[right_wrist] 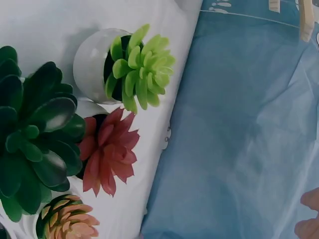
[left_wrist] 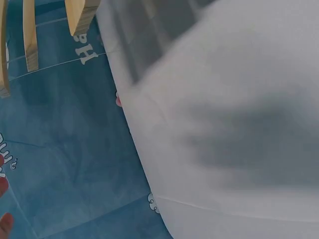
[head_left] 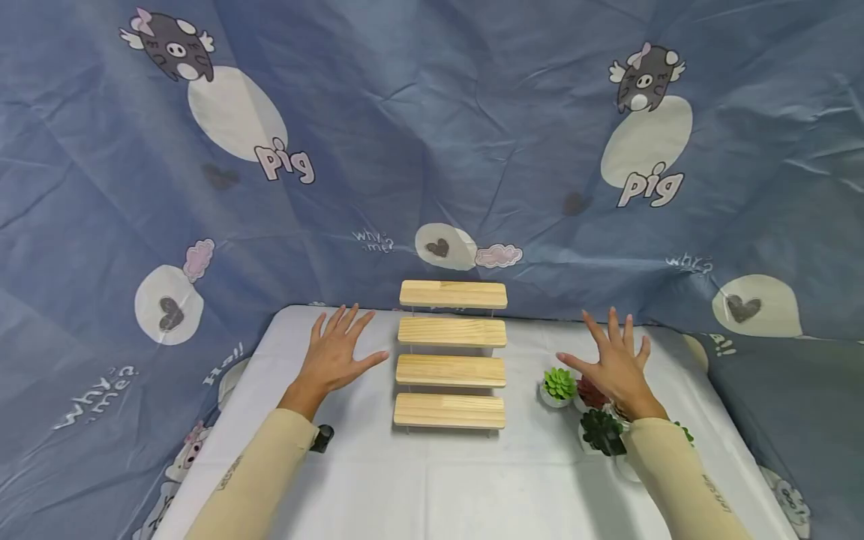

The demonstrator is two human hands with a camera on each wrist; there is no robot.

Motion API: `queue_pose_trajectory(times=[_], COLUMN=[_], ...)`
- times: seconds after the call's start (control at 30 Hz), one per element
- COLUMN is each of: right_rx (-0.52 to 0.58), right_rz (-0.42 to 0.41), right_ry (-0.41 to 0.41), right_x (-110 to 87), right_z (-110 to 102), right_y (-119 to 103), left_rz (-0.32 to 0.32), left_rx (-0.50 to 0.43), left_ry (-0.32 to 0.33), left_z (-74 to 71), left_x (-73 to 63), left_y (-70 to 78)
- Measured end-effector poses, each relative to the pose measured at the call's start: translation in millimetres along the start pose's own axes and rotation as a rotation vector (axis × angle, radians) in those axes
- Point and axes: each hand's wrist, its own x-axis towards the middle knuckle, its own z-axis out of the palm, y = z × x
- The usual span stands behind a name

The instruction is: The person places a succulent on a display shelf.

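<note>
My left hand (head_left: 335,356) hovers with spread fingers left of a stepped wooden display rack (head_left: 450,370), holding nothing. Its fingertips (left_wrist: 5,226) barely show in the left wrist view. On the right, my right hand (head_left: 617,367) is also spread and empty, above a group of small potted succulents. Among them are a light green succulent (right_wrist: 144,69) in a round white pot, a red succulent (right_wrist: 110,152), a large dark green succulent (right_wrist: 37,129) and an orange-pink one (right_wrist: 72,221). The hand and sleeve partly hide this group in the head view.
A white cloth (head_left: 466,487) covers the table. Blue printed fabric (head_left: 432,150) hangs behind it and along both sides. The rack has several pale wood steps on clear supports, near the back edge. A small black object (head_left: 322,438) shows beside the left sleeve.
</note>
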Motion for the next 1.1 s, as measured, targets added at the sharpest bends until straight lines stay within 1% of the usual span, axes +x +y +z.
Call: queue_pose_trajectory(times=[0.2, 0.37, 0.5, 0.63, 0.73, 0.8, 0.87, 0.97, 1.1], right_rx=[0.022, 0.052, 0.1, 0.144, 0.172, 0.198, 0.232, 0.291, 0.357], right_rz=[0.03, 0.05, 0.059, 0.062, 0.061, 0.071, 0.083, 0.106, 0.138], right_ry=[0.014, 0.025, 0.035, 0.068, 0.09, 0.095, 0.099, 0.1, 0.096], right_x=[-0.7, -2.9, -6.1, -9.0, -10.8, -12.6, -14.6, -18.7, -25.4], right_z=[-8.2, -12.0, -12.9, -14.9, -14.5, -13.1, -11.7, -11.1, -11.2], right_y=[6.4, 12.1, 20.2, 32.0, 40.5, 45.2, 50.1, 57.8, 70.1], left_rz=[-0.009, -0.02, -0.048, -0.092, -0.153, -0.184, -0.206, -0.209, -0.237], left_rx=[-0.058, -0.142, -0.224, -0.387, -0.521, -0.595, -0.657, -0.761, -0.898], left_ry=[0.018, 0.029, 0.025, 0.009, -0.016, -0.021, -0.016, 0.014, 0.043], left_z=[2.4, 5.2, 8.9, 14.2, 17.9, 20.8, 24.2, 31.1, 40.2], left_x=[-1.4, -2.9, -4.5, -1.6, 0.3, -0.4, -2.5, -6.2, -11.8], left_y=[2.8, 4.6, 4.3, 5.8, 6.4, 5.7, 4.5, 2.5, -0.6])
